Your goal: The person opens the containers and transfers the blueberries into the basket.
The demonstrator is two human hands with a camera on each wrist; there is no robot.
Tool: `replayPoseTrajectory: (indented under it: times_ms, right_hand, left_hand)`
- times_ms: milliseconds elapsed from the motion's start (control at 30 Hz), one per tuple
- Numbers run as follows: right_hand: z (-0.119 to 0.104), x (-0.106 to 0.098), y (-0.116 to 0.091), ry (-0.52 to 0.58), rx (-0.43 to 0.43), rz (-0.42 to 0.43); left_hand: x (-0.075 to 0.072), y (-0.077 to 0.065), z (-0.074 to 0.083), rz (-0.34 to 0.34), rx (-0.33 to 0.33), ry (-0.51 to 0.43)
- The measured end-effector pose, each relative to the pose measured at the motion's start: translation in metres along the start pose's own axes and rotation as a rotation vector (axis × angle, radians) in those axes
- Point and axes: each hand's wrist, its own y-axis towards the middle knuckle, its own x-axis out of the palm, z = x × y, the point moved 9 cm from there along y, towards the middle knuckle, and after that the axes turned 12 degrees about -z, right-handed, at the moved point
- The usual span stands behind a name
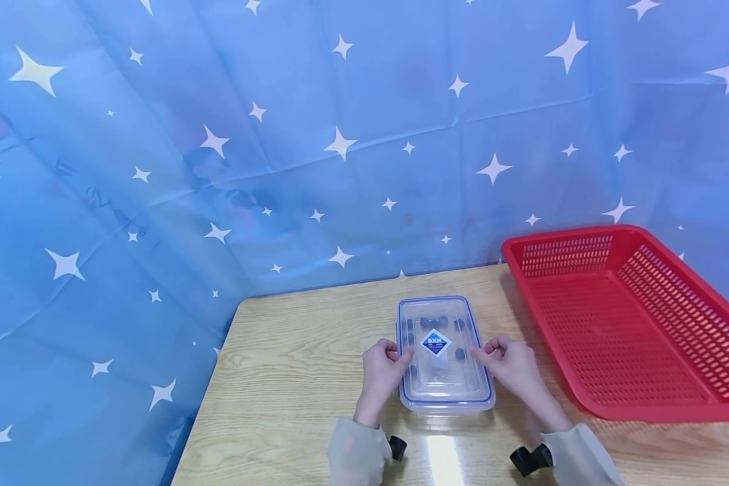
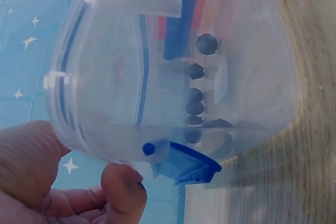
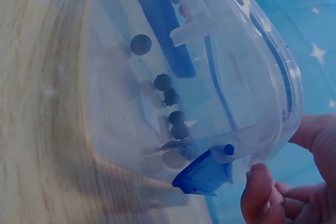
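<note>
A clear box (image 1: 452, 410) of loose dark balls (image 2: 207, 44) sits on the table (image 1: 291, 364), left of a red basket (image 1: 541, 337). The left hand (image 1: 384, 374) and right hand (image 1: 516, 368) seem to pinch opposite edges of its lid (image 1: 448, 372), near jutting blue clips (image 2: 191, 165). A one-sided tug could tilt the box; a lid jerking free could spill the balls.

Red basket (image 1: 619, 344), starry blue backdrop (image 1: 304, 169)
</note>
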Motion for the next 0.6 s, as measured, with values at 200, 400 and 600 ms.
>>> replayPoseTrajectory:
  times_ms: [200,400,600]
  right_hand:
    - [-0.008,-0.007,0.000,0.023,-0.006,0.028]
    - [-0.014,-0.009,0.000,0.047,0.015,0.012]
    - [-0.023,-0.007,0.001,0.082,0.003,-0.008]
  left_hand:
    - [-0.006,0.000,0.005,0.019,0.027,-0.040]
    - [-0.013,0.000,0.009,0.027,0.020,-0.065]
    - [-0.020,-0.001,0.007,0.026,0.003,-0.077]
